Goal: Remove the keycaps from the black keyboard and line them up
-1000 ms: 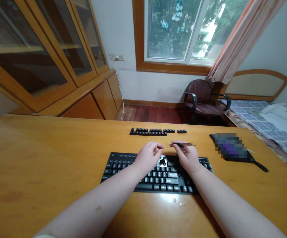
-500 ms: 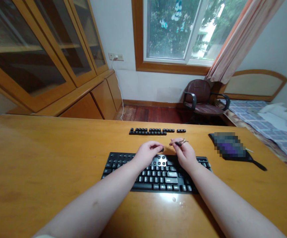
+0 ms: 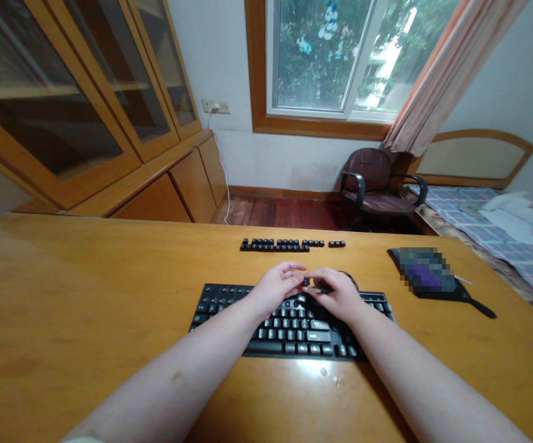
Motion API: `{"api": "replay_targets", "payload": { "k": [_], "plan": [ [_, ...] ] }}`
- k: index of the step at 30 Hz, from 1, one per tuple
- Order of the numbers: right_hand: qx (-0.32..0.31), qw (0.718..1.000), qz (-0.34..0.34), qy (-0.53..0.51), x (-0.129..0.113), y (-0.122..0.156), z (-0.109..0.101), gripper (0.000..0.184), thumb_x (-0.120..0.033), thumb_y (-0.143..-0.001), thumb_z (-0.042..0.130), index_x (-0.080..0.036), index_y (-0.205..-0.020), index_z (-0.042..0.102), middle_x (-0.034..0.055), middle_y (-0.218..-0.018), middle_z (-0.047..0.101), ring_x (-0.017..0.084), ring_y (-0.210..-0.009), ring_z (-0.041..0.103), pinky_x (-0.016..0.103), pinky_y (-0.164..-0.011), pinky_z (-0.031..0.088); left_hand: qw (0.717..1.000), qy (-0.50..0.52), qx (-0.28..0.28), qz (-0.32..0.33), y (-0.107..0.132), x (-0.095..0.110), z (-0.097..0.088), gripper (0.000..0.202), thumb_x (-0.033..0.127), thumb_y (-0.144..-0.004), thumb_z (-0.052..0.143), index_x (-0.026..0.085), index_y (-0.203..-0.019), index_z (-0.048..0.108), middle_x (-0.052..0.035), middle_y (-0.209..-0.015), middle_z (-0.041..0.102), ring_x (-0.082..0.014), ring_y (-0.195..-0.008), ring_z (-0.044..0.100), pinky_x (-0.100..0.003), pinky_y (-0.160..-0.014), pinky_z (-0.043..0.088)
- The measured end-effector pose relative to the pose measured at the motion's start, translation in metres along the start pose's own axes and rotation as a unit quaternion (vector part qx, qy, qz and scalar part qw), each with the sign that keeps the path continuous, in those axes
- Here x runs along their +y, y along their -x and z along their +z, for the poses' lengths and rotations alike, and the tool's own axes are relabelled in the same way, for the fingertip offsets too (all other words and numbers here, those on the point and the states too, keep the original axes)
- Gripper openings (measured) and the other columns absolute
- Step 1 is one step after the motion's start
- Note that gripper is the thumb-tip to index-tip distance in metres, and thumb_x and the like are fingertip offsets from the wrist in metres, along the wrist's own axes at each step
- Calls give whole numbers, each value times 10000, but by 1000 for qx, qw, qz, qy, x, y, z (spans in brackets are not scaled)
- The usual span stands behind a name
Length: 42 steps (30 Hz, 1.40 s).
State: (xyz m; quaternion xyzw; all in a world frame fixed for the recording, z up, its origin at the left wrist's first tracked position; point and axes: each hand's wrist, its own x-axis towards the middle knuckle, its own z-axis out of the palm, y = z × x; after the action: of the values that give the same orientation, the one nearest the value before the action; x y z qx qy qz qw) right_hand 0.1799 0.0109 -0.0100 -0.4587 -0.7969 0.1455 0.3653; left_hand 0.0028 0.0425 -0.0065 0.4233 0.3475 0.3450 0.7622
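A black keyboard (image 3: 289, 323) lies on the wooden desk (image 3: 86, 295) in front of me. Above its upper middle, my left hand (image 3: 275, 288) and my right hand (image 3: 335, 294) meet, fingertips pinched together. Between them sits a small black keycap (image 3: 306, 282), pinched by my left fingers. My right hand is closed on a thin wire keycap puller (image 3: 324, 287), mostly hidden under its fingers. A row of removed black keycaps (image 3: 289, 245) lies further back on the desk.
A dark pouch (image 3: 427, 274) with a black handle rests at the desk's right. Beyond the desk stand wooden cabinets (image 3: 109, 123), a brown office chair (image 3: 377, 184), a window and a bed (image 3: 501, 227).
My right hand dropped from just above the keyboard and moved left to meet my left hand. The wire puller, earlier sticking out to the right, is now tucked between the hands.
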Motion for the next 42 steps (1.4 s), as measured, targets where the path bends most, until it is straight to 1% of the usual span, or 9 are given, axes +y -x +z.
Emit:
{"api": "replay_targets", "payload": {
  "k": [4,7,10,13,15,18,23,33,42],
  "plan": [
    [11,1000,-3,0,3,0,3,166,-276,-797,585,-211,-945,621,43,-787,643,158,-702,582,284,-651,467,982,-165,44,82,0,-2,-1,207,193,-809,555,135,-1008,558,-59,-896,642,-149,-844,617,-327,-842,485],
    [81,996,47,-3,5,-3,-4,162,-320,-784,603,-210,-898,639,52,-837,666,167,-714,596,291,-655,469,917,-345,87,181,3,-1,-1,198,230,-812,532,155,-985,592,-70,-982,634,-180,-918,591,-340,-869,463],
    [141,980,139,4,9,-18,-21,212,-373,-752,625,-200,-871,656,50,-854,680,184,-765,614,290,-678,462,848,-481,64,213,7,1,0,176,247,-826,495,182,-919,630,-52,-955,641,-197,-930,578,-341,-862,450],
    [81,971,222,20,18,-45,-37,230,-379,-727,643,-199,-867,667,26,-795,688,175,-735,618,270,-669,441,820,-527,49,218,7,0,-1,175,221,-829,474,193,-881,639,-40,-932,647,-193,-922,576,-323,-841,451],
    [34,965,251,63,29,-64,-40,192,-334,-704,663,-194,-835,672,25,-788,688,167,-716,612,254,-648,421,817,-532,49,218,5,-2,-2,178,219,-830,470,195,-876,640,-37,-928,648,-192,-919,576,-314,-827,454],
    [12,946,286,155,48,-78,-29,177,-296,-720,644,-196,-862,676,46,-830,691,172,-751,606,243,-636,396,817,-533,52,215,3,-4,-3,179,223,-827,473,196,-875,643,-35,-917,649,-192,-907,578,-310,-814,455],
    [-51,929,288,228,67,-70,-5,221,-357,-751,599,-216,-895,691,72,-902,689,190,-801,602,241,-639,384,817,-535,49,209,5,-4,-3,181,219,-826,473,199,-880,645,-32,-926,650,-188,-900,581,-308,-811,453],
    [-112,907,291,285,68,-70,0,239,-349,-802,537,-205,-891,706,94,-911,686,198,-822,605,236,-659,398,815,-537,49,213,5,-4,-2,189,235,-838,465,194,-873,646,-35,-913,652,-190,-900,579,-317,-818,446],
    [-102,907,300,277,68,-71,0,232,-345,-788,541,-215,-899,698,91,-883,693,204,-790,610,246,-625,388,813,-542,46,209,5,-3,-2,182,222,-830,473,192,-870,648,-38,-913,656,-191,-899,581,-316,-819,445]
  ]
}}
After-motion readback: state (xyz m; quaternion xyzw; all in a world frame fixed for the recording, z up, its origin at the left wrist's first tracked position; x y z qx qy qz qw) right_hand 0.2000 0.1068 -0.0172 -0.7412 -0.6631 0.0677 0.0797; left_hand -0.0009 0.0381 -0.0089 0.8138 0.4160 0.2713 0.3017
